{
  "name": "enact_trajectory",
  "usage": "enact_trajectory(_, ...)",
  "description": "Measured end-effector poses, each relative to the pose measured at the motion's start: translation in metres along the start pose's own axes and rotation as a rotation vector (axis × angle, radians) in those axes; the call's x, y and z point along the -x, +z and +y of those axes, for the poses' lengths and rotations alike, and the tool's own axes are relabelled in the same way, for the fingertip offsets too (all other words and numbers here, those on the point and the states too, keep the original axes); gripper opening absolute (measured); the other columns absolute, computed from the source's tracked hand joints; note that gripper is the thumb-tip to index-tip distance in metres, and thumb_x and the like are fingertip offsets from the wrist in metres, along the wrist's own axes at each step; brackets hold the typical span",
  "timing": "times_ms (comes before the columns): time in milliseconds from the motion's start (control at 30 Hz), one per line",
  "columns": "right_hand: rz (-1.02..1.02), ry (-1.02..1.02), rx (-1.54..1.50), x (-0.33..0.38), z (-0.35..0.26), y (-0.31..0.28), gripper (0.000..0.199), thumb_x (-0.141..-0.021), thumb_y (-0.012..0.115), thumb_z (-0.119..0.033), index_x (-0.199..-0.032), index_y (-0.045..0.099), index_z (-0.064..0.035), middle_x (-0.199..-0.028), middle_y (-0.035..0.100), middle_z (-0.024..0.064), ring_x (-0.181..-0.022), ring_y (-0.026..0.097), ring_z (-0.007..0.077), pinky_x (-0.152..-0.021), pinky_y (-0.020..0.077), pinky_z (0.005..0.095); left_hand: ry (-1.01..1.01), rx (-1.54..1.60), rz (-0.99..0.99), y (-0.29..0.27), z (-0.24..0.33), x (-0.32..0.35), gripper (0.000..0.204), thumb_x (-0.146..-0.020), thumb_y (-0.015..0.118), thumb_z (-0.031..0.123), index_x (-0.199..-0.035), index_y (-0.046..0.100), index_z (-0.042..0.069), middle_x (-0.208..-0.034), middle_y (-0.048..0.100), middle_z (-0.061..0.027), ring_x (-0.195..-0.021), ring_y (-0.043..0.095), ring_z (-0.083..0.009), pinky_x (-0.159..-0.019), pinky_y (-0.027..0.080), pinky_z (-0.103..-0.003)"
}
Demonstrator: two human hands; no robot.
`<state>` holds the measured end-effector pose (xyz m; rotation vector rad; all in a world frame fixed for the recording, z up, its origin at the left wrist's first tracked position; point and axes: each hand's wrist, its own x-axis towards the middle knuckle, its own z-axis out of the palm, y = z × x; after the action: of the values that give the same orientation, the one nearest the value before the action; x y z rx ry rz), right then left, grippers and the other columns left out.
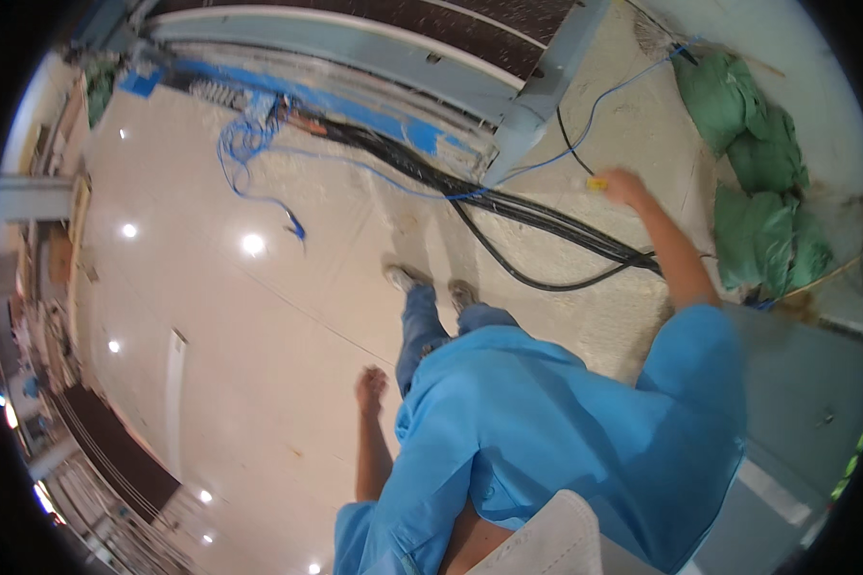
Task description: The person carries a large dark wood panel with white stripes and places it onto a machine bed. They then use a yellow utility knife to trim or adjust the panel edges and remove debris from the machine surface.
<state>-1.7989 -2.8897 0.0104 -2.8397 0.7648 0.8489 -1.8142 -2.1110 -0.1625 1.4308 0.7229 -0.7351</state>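
My right hand (625, 188) is stretched forward on the right, closed around a small yellow object (597, 184) whose kind I cannot make out. Just past it, a thin black cable (571, 144) runs down towards the hand. My left hand (371, 386) hangs low beside my left leg, above the pale floor. Its fingers look loosely curled but are too blurred to read, and nothing shows in it.
Thick black cables (547, 218) cross the floor ahead of my shoes, with a tangled blue hose (244, 144) beside them. A large machine frame (355, 48) stands beyond. Green sacks (762, 144) lie on the right; a grey cabinet (805, 383) is close by.
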Motion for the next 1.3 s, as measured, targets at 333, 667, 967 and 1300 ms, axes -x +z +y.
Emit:
enact_trajectory(333, -0.424, 0.782, -0.949, 0.33, -0.108, 0.478, 0.035, -0.092, 0.062, -0.03, -0.075, 0.061, 0.0008, -0.057, 0.063, 0.0145, -0.048, 0.065, 0.0257, -0.043, 0.0498, 0.0406, -0.337, -0.465, -0.25, -0.029, 0.014, 0.002, 0.031, -0.099, 0.051, 0.039, -0.108, 0.063, 0.011, -0.095, 0.069, -0.0042, -0.083, 0.066, -0.0172, -0.075, 0.052, -0.031)
enact_trajectory(667, -0.168, 0.881, -1.333, 0.412, -0.232, 0.506, 0.031, -0.089, 0.056, -0.031, -0.077, 0.064, -0.0036, -0.059, 0.062, 0.0122, -0.048, 0.063, 0.0252, -0.046, 0.0496, 0.0388, 0.289, -0.431, -0.331, 0.093, 0.223, -0.02, 0.029, -0.097, 0.056, 0.03, -0.109, 0.062, 0.005, -0.093, 0.066, -0.0046, -0.084, 0.064, -0.0143, -0.071, 0.051, -0.025)
enact_trajectory(967, 0.367, 0.725, -1.418, 0.436, -0.203, 0.38, 0.043, -0.091, 0.061, -0.045, -0.08, 0.06, -0.0034, -0.054, 0.056, 0.0057, -0.044, 0.056, 0.0157, -0.038, 0.0437, 0.0311, 0.199, -0.557, -0.607, 0.007, 0.018, 0.027, 0.024, -0.092, 0.06, 0.027, -0.108, 0.064, 0.011, -0.093, 0.066, -0.0001, -0.083, 0.062, -0.0122, -0.073, 0.048, -0.028)
enact_trajectory(1300, 0.05, 0.629, -0.967, 0.547, -0.249, 0.543, 0.051, -0.087, 0.057, -0.048, -0.071, 0.068, -0.0012, -0.06, 0.066, 0.013, -0.059, 0.069, 0.0275, -0.06, 0.0549, 0.0405, -0.22, -0.76, -0.077, -0.234, -0.146, 0.139, 0.033, -0.095, 0.056, 0.03, -0.106, 0.064, 0.0, -0.085, 0.066, -0.0109, -0.07, 0.063, -0.021, -0.065, 0.052, -0.036)
